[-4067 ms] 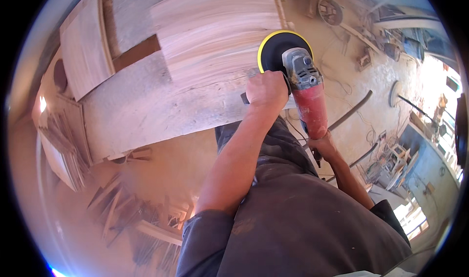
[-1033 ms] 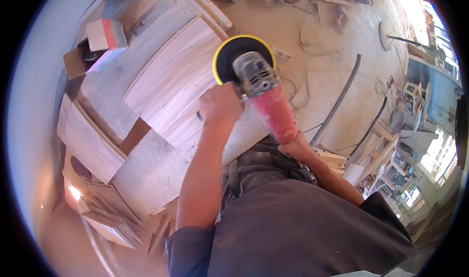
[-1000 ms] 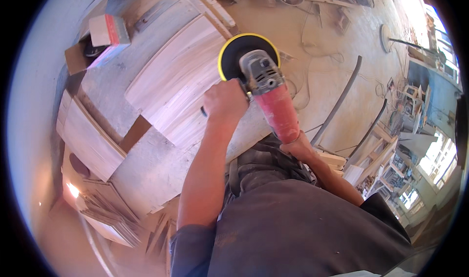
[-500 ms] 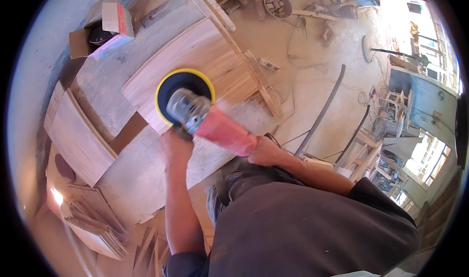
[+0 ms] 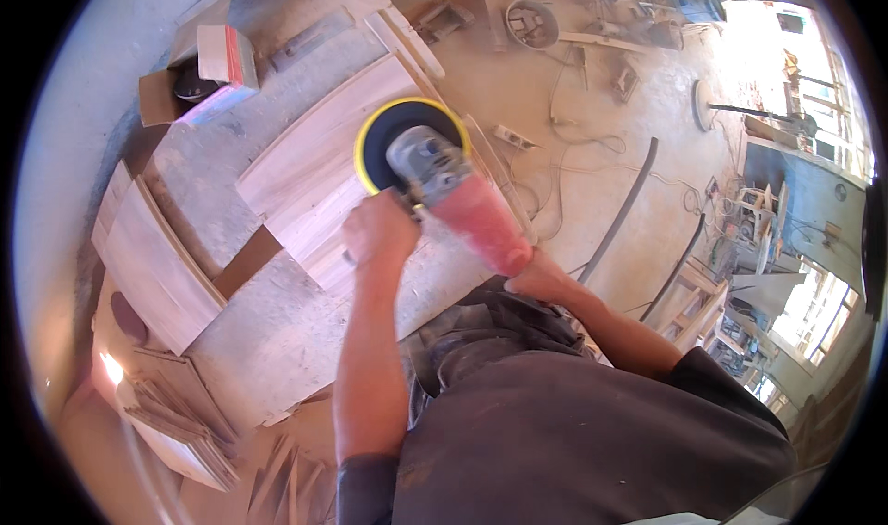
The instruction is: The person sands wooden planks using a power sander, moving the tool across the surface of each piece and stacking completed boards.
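A disc sander (image 5: 474,212) with a red body, a grey metal head and a black, yellow-rimmed round pad (image 5: 378,141) lies over the right part of a pale wooden panel (image 5: 301,169). My left hand (image 5: 384,229) is closed round its side handle, most of which is hidden by the fingers. At the rear end of the red body, my right hand (image 5: 536,275) grips the sander; its fingers are partly out of sight behind it. The pad covers part of the panel, whose boards run lengthwise with visible grain. Whether the pad touches the wood I cannot tell.
Another curved wooden panel (image 5: 153,257) rests at the left of the dusty worktable (image 5: 268,340). An open cardboard box (image 5: 217,95) with a dark disc inside stands at the far left. Thin boards (image 5: 180,432) are stacked at lower left. Cables and a bucket (image 5: 532,25) are on the floor.
The sander and both my hands have moved to the right across the panel, the pad also slightly farther away. My grip on it is unchanged. The whole view has shifted a little.
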The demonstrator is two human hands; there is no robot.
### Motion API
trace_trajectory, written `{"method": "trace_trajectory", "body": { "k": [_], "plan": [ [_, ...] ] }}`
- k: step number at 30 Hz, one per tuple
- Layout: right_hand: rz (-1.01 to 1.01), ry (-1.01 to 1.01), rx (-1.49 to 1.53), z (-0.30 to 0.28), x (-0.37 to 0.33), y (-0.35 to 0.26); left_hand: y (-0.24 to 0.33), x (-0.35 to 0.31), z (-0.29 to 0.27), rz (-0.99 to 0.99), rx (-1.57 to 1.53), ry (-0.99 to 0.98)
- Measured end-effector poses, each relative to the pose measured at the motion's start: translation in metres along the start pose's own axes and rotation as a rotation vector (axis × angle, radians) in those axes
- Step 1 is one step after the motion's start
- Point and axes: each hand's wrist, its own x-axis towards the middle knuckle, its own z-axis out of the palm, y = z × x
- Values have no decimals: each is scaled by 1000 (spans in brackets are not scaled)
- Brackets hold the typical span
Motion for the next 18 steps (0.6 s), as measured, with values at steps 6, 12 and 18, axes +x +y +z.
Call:
{"method": "trace_trajectory", "body": {
  "k": [6,12,18],
  "plan": [
    [-201,126,116,-25,12,41,47,16,5,27,45,-66],
    [-220,-27,-105,-50,24,-25,13,15,-3,-180,2,37],
    [-258,19,85,-71,35,-22,50,51,-29,-81,47,46]
  ]
}}
